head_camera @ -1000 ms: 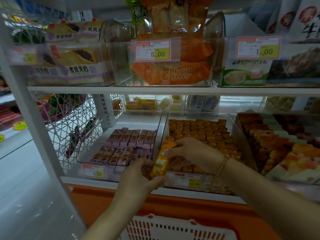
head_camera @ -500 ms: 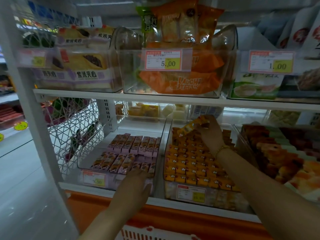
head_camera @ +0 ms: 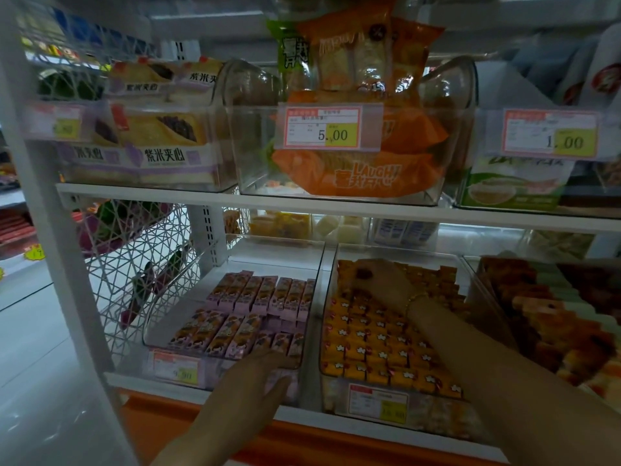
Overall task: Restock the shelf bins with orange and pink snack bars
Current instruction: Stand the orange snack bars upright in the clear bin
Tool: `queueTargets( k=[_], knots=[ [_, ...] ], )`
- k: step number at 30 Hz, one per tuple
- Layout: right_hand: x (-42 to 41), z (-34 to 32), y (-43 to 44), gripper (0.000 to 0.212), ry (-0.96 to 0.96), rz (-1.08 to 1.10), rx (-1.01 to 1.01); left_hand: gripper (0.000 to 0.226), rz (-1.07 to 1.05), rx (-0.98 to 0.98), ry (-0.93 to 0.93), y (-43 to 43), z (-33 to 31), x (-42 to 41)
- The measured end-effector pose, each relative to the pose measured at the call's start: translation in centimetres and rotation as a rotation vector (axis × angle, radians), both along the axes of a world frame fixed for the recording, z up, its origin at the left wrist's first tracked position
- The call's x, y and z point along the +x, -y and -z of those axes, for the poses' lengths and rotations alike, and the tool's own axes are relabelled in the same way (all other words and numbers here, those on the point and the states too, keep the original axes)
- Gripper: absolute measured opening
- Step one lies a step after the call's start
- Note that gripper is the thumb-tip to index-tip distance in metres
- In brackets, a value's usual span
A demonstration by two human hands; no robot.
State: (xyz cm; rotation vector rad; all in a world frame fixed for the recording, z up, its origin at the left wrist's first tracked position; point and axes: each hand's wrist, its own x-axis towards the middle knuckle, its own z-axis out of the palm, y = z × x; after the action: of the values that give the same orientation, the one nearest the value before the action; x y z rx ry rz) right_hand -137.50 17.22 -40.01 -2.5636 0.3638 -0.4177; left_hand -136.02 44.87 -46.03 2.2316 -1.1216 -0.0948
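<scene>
Two clear bins stand side by side on the lower shelf. The left bin (head_camera: 174,294) holds rows of pink snack bars (head_camera: 258,297). The right bin (head_camera: 327,331) is packed with orange snack bars (head_camera: 369,344). My left hand (head_camera: 262,375) grips the front rim of the pink bin, fingers over the edge and thumb on the front wall. My right hand (head_camera: 383,284) reaches to the back of the orange bin and lies palm down, fingers stretched flat on the rear row of orange bars.
A third bin of orange and brown packets (head_camera: 551,317) sits to the right. The upper shelf (head_camera: 235,196) carries bins of bread, orange bags and price tags. A white wire basket (head_camera: 134,264) hangs at left. An orange ledge (head_camera: 302,442) runs below.
My right hand, which held orange bars raised over the bin's back, has come down flat onto the rear row. My left hand has closed on the pink bin's front rim.
</scene>
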Motion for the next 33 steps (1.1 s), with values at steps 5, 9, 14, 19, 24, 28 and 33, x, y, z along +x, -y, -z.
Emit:
queueTargets(
  k=[5, 9, 14, 19, 24, 28, 33],
  knots=[
    [-0.2, 1.5, -0.6, 0.027, -0.155, -0.076, -0.209, 0.023, 0.005, -0.003, -0.046, -0.2, -0.2, 0.0],
    [0.1, 0.9, -0.1, 0.045, -0.298, -0.11, -0.241, 0.024, -0.023, -0.007, -0.051, -0.1, -0.3, -0.4],
    [0.4, 1.8, 2.2, 0.024, -0.05, 0.131, -0.168, 0.024, -0.034, -0.011, -0.051, 0.0, -0.4, -0.4],
    [0.8, 2.8, 1.9, 0.026, -0.034, 0.158, -0.213, 0.024, -0.043, -0.011, -0.05, 0.0, -0.5, -0.5],
    [1.5, 2.4, 1.3, 0.019, 0.067, 0.291, -0.114, 0.024, -0.06, 0.003, -0.052, 0.1, -0.8, -0.6],
    [0.8, 1.5, 0.1, 0.013, 0.296, 0.22, -0.18, 0.022, -0.057, 0.018, -0.097, 0.0, -0.4, -0.4],
    [-2.8, 0.3, -2.2, 0.007, 0.381, 0.035, -0.445, 0.022, -0.093, -0.062, -0.102, -0.1, -0.2, -0.7]
  ],
)
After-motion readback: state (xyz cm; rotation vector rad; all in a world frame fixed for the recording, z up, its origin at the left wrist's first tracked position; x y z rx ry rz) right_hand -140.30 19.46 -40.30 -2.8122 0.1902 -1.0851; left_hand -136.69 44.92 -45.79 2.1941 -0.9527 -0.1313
